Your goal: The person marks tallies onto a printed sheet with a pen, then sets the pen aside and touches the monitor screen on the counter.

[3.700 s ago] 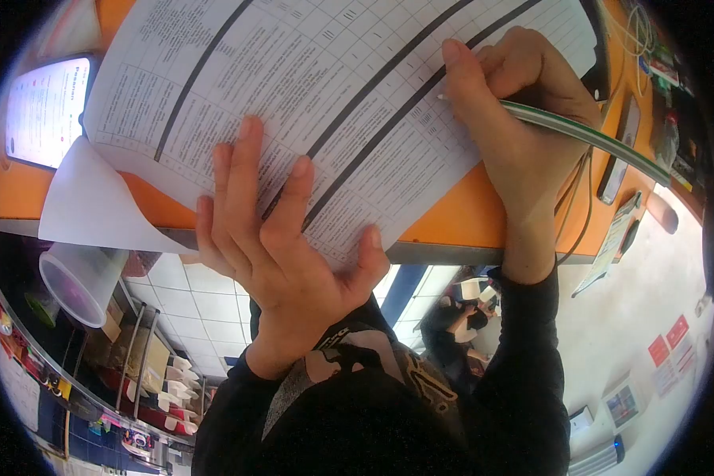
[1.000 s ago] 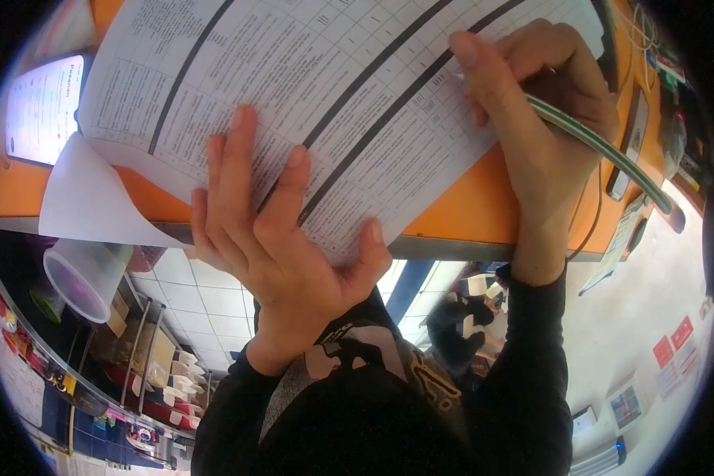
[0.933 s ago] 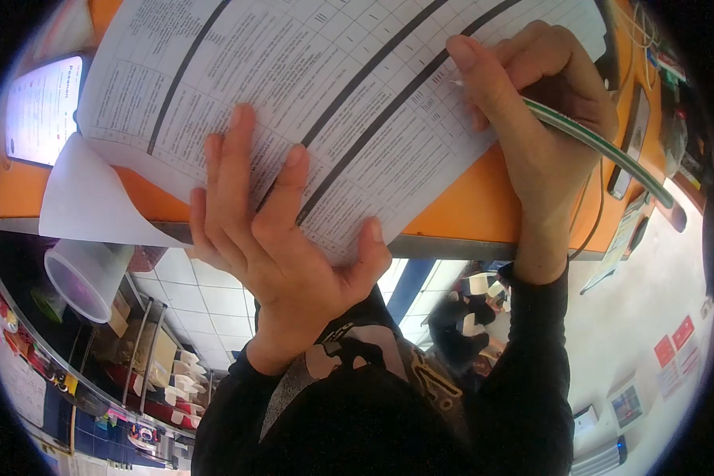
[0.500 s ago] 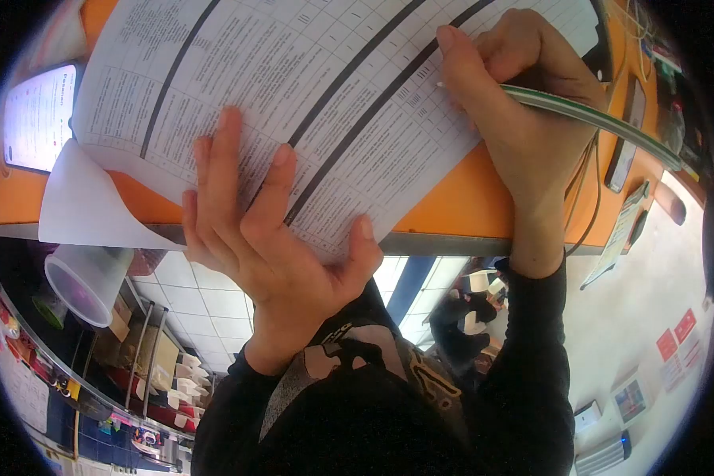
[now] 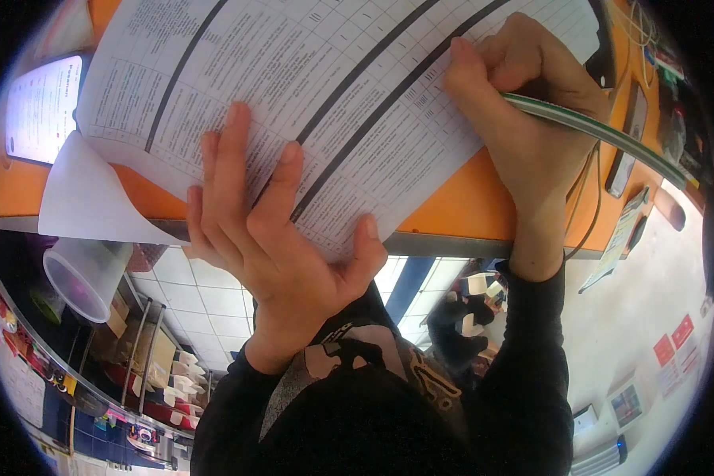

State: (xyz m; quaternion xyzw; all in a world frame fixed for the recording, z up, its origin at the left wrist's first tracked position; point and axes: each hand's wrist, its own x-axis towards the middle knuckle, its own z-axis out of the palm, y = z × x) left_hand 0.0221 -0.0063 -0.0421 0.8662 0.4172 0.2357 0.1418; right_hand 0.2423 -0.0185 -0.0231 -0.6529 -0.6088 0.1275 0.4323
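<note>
A large printed form with tables, thick dark lines and tally marks lies on the orange tabletop. My left hand rests on its lower part, palm down, with the fingers spread. In my right hand a green and white pen is pinched between thumb and fingers over the form's right side. The pen's tip is hidden behind my thumb. Another white sheet curls over the table edge at the left.
A lit phone lies at the left. At the right are another dark device, cables and a card. A clear plastic cup is below the left table edge. A person sits in the background.
My right hand has shifted slightly within the same area, and the pen has tilted a little; its tip, visible before, is now hidden. My left hand stays spread on the form.
</note>
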